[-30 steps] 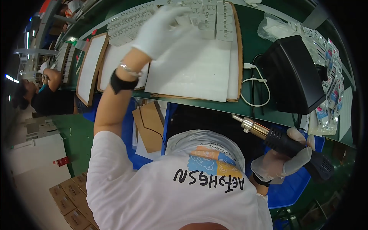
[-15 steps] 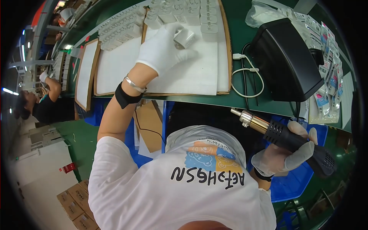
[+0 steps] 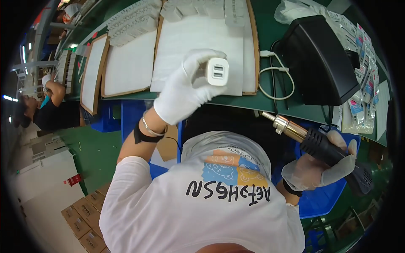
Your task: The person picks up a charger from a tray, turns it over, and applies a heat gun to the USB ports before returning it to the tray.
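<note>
My left hand point(image 3: 185, 90), in a white glove, grips a white USB charger point(image 3: 217, 72) between thumb and fingers. The charger is lifted over the front edge of a white-lined cardboard tray point(image 3: 198, 42), its two USB slots facing up. My right hand point(image 3: 318, 168), in a thin pale glove, is wrapped round a black hot air gun point(image 3: 325, 147) at the right. Its metal nozzle point(image 3: 283, 124) points left and up, in front of the bench edge, well apart from the charger. Rows of similar white chargers point(image 3: 194, 10) stand at the tray's far side.
More chargers fill the back of a second tray point(image 3: 128, 71) to the left. A black box-shaped device point(image 3: 318, 63) stands right of the trays, with a white USB cable point(image 3: 276, 84) beside it. Packaged pouches point(image 3: 363, 84) lie far right. A co-worker point(image 3: 52, 105) is at the far left.
My left hand has taken the charger from above the tray toward me and slightly right, turning its USB face up. My right hand has shifted slightly right with the hot air gun.
</note>
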{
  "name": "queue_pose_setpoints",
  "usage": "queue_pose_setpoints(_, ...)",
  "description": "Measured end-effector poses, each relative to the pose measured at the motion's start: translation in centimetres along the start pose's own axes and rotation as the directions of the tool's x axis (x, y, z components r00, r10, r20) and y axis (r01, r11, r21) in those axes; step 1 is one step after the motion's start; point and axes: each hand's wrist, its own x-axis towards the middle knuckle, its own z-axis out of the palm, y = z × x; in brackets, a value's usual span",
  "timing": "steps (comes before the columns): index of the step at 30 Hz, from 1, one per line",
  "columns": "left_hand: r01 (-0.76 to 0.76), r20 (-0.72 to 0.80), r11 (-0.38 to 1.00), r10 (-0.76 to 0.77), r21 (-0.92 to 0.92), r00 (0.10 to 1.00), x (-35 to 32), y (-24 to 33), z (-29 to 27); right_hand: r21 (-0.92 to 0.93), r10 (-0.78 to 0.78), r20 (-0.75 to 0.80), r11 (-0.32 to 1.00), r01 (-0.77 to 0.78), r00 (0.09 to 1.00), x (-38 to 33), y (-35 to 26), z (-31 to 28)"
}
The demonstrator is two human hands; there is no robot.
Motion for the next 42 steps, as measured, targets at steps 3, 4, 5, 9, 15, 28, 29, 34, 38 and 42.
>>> queue_pose_setpoints(3,-0.024,0.042,0.998,0.022,0.05,0.999,-1.8,-0.4,1.8,-0.49,-0.382,0.259,0.74,0.461,0.887,1.0,-0.4,1.4)
queue_pose_setpoints(4,-0.01,0.045,0.999,0.008,0.04,0.999,-2.4,-0.7,2.2,-0.553,-0.428,0.334,0.632,0.542,0.84,1.1,-0.4,1.6)
queue_pose_setpoints(5,0.02,0.04,0.999,-0.021,0.035,0.999,-2.8,-0.8,2.6,-0.565,-0.439,0.326,0.619,0.545,0.837,1.1,-0.3,1.8)
queue_pose_setpoints(9,0.055,0.045,0.998,-0.056,0.033,0.997,-3.6,-1.6,3.5,-0.612,-0.448,0.353,0.553,0.564,0.822,0.8,-0.3,0.4)
queue_pose_setpoints(15,0.07,0.039,0.996,-0.072,0.047,0.997,-4.2,-2.0,4.1,0.089,-0.169,-0.107,0.98,0.179,0.98,-0.6,1.6,-1.4)
queue_pose_setpoints(28,0.005,0.042,0.982,-0.013,0.191,0.999,-4.5,-2.3,4.3,-0.295,-0.214,0.146,0.923,0.249,0.966,-0.2,1.0,-2.8)
queue_pose_setpoints(29,0.084,0.039,0.995,-0.086,0.046,0.996,-4.6,-2.1,4.5,-0.412,-0.297,0.239,0.831,0.373,0.925,0.1,0.9,-2.7)
queue_pose_setpoints(34,0.397,0.25,0.701,-0.308,-0.593,0.918,-4.7,-1.6,4.4,-0.487,-0.33,0.232,0.775,0.403,0.915,-0.3,0.8,-2.0)
queue_pose_setpoints(38,0.505,0.459,0.181,-0.246,-0.844,0.854,-5.0,-3.1,4.9,-0.546,-0.402,0.284,0.679,0.491,0.871,0.3,0.5,-1.0)
queue_pose_setpoints(42,0.519,0.499,-0.007,-0.285,-0.855,0.818,-5.0,-2.9,5.3,-0.431,-0.278,0.121,0.85,0.303,0.953,-0.3,0.0,-0.1)
